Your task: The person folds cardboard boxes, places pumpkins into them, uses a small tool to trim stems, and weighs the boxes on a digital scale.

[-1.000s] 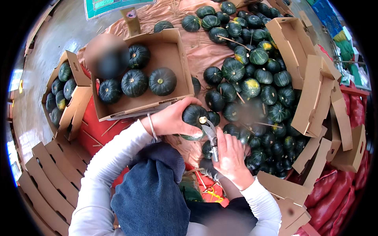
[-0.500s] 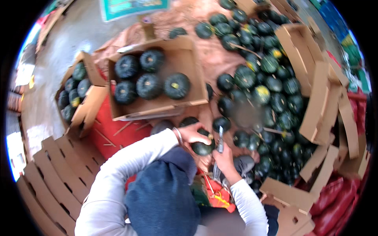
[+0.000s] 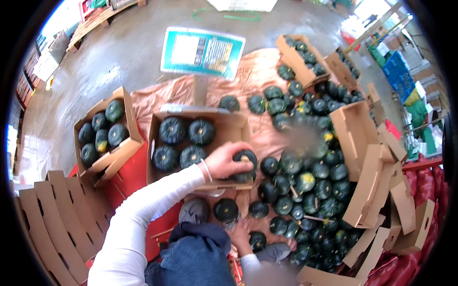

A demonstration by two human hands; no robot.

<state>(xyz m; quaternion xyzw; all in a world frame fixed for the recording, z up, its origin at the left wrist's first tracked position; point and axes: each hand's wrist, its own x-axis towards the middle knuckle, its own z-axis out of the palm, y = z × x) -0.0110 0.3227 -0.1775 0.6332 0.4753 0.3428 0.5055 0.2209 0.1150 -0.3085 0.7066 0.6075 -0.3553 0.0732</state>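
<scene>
My left hand [image 3: 227, 162] grips a dark green pumpkin [image 3: 248, 158] from its left side, above the near right corner of an open cardboard box [image 3: 226, 133]. Inside that box sit several similar pumpkins [image 3: 201, 132], stem ends up. Low in front of the box, my right hand [image 3: 241, 234] is closed around a slim metal hand tool [image 3: 231, 223]; its exact kind is blurred. Just beyond the tool, a loose pumpkin [image 3: 225, 209] rests on the ground cloth, and I cannot tell whether they touch.
A teal-framed display panel [image 3: 202, 51] stands behind the box. Pumpkins [image 3: 322, 188] lie heaped on the right, beside empty cartons [image 3: 355, 138]. Another filled box [image 3: 106, 148] stands left, above stacked flattened cartons [image 3: 52, 214]. Red sacks [image 3: 424, 186] lie far right.
My left hand has carried a pumpkin forward from near my knees to the box's corner. My right hand has drawn back and lower with the tool. The view has tilted up.
</scene>
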